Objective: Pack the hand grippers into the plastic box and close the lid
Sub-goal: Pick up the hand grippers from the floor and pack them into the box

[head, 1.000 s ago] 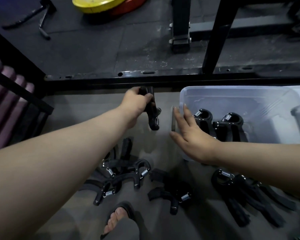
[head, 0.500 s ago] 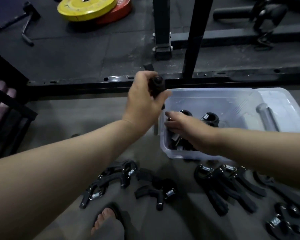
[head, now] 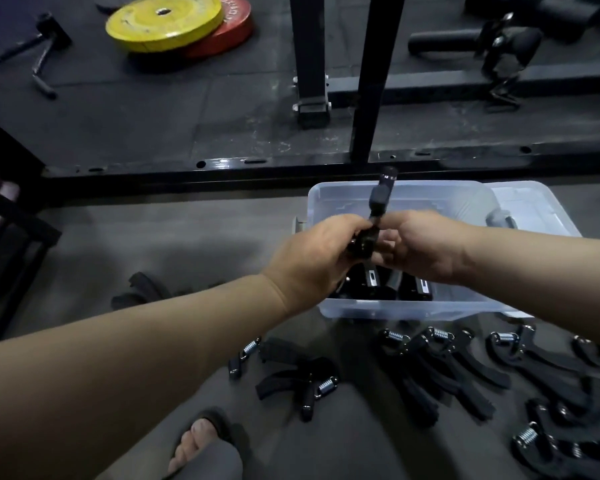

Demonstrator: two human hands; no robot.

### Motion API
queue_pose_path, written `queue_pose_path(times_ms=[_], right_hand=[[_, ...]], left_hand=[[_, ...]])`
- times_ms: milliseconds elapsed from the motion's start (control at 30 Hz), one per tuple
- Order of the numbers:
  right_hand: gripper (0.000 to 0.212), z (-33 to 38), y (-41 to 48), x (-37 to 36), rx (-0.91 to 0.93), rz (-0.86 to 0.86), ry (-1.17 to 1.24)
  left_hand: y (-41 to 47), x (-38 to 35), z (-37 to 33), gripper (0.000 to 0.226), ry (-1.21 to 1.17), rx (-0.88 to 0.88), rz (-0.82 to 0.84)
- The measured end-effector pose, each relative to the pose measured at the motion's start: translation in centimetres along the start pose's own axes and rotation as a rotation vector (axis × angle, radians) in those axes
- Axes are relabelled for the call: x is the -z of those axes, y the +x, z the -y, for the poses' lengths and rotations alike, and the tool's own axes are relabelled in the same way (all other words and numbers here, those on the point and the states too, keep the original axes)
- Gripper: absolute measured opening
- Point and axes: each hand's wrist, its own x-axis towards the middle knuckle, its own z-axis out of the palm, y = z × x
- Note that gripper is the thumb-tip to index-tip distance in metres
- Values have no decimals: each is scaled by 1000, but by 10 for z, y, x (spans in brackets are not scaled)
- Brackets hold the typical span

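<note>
Gym floor, dark rubber matting w/ a black steel rack frame running across; yellow weight plate far back left. Clear plastic storage box sits on the floor just in front of that frame, its clear lid lying at the box's right side, off.

Left hand is closed round the lower end of a black spring-type hand gripper; right hand meets it from the other side, fingers curled on the same lower part. Exact finger contact hidden btwn the hands. Gripper's long axis is nearly upright, free handle tip pointing up and slightly away, directly above the box's near-left area.

Already-packed black grippers lie right below the hands, inside the near wall. So the drop is short and straight down; likely needs tilting flat to nest beside those.

Loose black grippers on floor spread near the box front, more on the right; plenty left to pack.
</note>
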Motion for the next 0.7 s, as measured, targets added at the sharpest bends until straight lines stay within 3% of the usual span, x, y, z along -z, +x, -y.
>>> queue_pose_path(times_ms=[267,433,700], right_hand=[[24,-14,28,21,107,-270,-523],[29,-21,49,30,74,-309,-808],[14,-18,63,24,69,-350,-1112]], left_hand=[[-11,-9,54,42,247,41,42],[1,-20,66,44,220,143,86],[14,-35,66,52,87,301,108]])
